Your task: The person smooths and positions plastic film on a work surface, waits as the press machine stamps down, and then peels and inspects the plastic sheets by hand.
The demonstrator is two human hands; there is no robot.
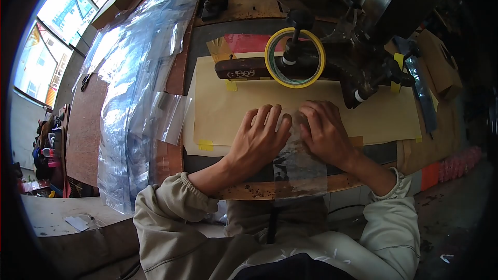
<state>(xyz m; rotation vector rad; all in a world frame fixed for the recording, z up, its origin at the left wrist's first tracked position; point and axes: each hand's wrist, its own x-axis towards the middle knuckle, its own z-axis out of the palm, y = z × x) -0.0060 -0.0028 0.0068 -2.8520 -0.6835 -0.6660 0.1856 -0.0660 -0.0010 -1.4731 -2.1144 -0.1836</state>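
Observation:
A clear plastic bag [300, 171] lies in front of me, hanging over the front edge of the table. At its top left edge is my left hand [263, 129], fingers bent down and closed on the plastic, thumb hidden. My right hand [326, 130] pinches the bag's upper right side with curled fingers. Beneath both hands spreads a tan paper sheet [373, 119], held down by pieces of yellow tape [206, 145]. Just beyond my fingers stands a dark metal clamp arm [244, 68], with a yellow tape roll [319, 52] hung around its knob.
A long pile of clear plastic bags [127, 98] covers the left side, near small scissors [85, 82]. A thick metal column [386, 5] rises at the back right. Cardboard [436, 65] stands at the far right, and pink bubble wrap [460, 164] lies below it.

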